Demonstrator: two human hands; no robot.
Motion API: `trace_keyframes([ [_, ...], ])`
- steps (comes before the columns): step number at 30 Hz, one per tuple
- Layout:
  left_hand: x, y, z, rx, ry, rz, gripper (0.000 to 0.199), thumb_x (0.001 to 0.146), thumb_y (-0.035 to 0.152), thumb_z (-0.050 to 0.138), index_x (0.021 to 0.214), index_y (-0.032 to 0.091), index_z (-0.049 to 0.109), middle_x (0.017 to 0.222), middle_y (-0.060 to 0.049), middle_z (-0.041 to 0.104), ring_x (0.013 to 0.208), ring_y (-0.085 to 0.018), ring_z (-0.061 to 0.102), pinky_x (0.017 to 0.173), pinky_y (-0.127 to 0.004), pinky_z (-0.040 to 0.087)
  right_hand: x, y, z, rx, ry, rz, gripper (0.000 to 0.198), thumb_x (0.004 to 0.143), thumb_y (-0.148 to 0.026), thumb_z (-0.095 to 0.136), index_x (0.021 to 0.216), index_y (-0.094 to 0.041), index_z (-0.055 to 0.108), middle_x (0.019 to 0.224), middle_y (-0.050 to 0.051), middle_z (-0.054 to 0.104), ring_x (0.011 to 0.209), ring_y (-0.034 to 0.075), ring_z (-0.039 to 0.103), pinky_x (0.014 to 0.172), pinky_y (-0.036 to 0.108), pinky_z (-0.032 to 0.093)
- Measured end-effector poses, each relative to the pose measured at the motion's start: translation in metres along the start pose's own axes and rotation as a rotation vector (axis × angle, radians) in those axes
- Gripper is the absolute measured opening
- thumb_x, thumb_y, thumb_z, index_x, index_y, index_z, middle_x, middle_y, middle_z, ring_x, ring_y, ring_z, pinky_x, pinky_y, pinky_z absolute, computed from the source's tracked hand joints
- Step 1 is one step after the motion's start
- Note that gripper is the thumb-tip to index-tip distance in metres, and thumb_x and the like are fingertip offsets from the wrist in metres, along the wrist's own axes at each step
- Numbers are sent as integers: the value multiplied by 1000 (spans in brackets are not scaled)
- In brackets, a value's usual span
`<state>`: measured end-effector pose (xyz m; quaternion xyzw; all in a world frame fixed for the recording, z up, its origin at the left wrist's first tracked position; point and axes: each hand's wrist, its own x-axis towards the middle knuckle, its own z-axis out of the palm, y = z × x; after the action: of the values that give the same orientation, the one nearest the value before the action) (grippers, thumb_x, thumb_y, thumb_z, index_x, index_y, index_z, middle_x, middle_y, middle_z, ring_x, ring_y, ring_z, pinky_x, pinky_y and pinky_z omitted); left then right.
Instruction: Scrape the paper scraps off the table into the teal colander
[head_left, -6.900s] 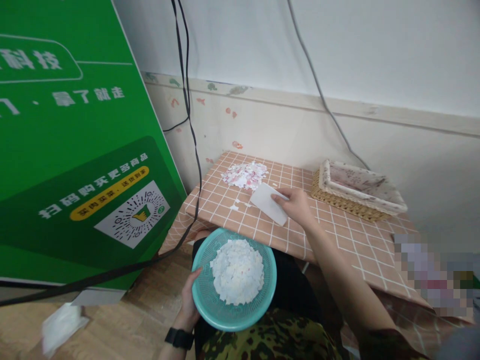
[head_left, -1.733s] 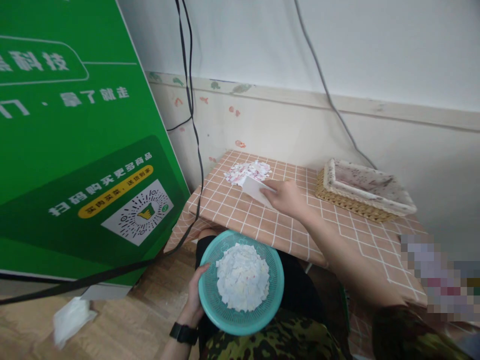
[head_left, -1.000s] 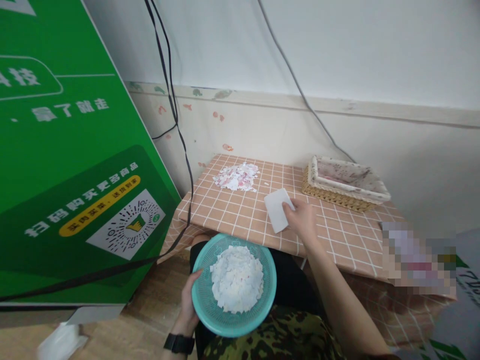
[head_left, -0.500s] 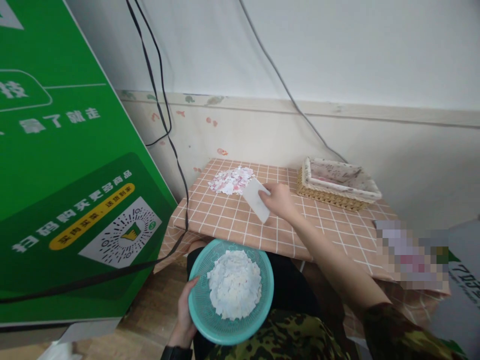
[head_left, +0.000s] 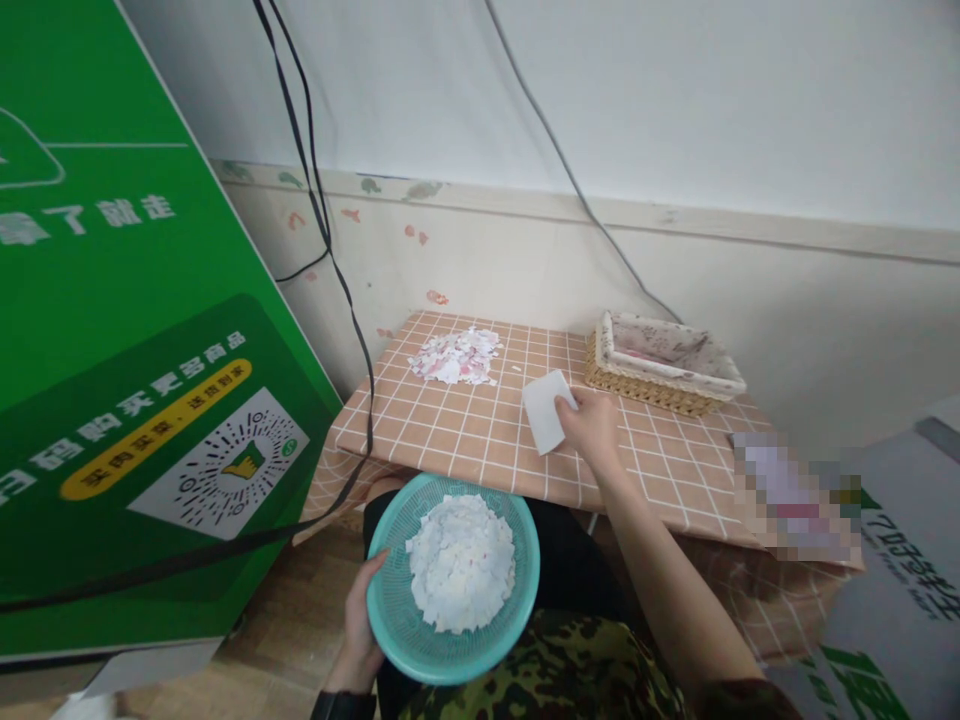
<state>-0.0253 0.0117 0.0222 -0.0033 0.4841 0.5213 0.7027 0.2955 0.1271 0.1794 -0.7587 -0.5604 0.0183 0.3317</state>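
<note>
My left hand [head_left: 361, 620] is closed on the left rim of a round turquoise plastic basket [head_left: 517, 620] with perforated sides, which rests on my lap. A heap of small torn white paper pieces [head_left: 461, 563] fills its middle. Over the table, my right hand [head_left: 592, 425] grips a flat white rectangular card [head_left: 544, 410] at its right edge, the thumb on the near face. To the left of the card lies a loose pile of white and pink paper scraps [head_left: 456, 356]. One small scrap [head_left: 517, 368] sits between the pile and the card.
A brown checked cloth [head_left: 450, 435] covers the table. At the back right stands a wicker basket [head_left: 652, 390] with a fabric lining. A green panel [head_left: 150, 330] rises on the left, with black cables [head_left: 349, 290] hanging beside it. A blurred item [head_left: 795, 495] lies at the right edge.
My right hand has drawn the card to the right, away from the paper pile. The small scrap on the cloth now shows. My left hand still holds the turquoise basket.
</note>
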Motion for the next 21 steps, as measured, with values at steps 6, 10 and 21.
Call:
trace_keyframes([
  [6, 0, 0, 1, -18, -2, 48, 8, 66, 14, 64, 72, 13, 69, 65, -5, 73, 57, -20, 66, 61, -33, 55, 50, -3, -34, -54, -14, -127, 33, 79, -32, 47, 95, -16, 71, 73, 6, 69, 67, 20, 61, 59, 25, 38],
  [10, -1, 0, 1, -10, 17, 59, 9, 66, 14, 64, 73, 13, 70, 64, -5, 73, 56, -20, 66, 63, -34, 55, 89, -22, -28, -286, -137, -264, 33, 81, -29, 44, 95, -14, 70, 84, 12, 70, 78, 23, 62, 66, 27, 39],
  [21, 3, 0, -4, -1, 29, 0, 13, 66, 18, 64, 77, 13, 70, 73, -7, 75, 70, -26, 69, 70, -39, 55, 90, -46, -5, -664, -291, -613, 22, 81, -20, 46, 88, -14, 66, 84, 18, 68, 80, 28, 62, 66, 32, 39],
])
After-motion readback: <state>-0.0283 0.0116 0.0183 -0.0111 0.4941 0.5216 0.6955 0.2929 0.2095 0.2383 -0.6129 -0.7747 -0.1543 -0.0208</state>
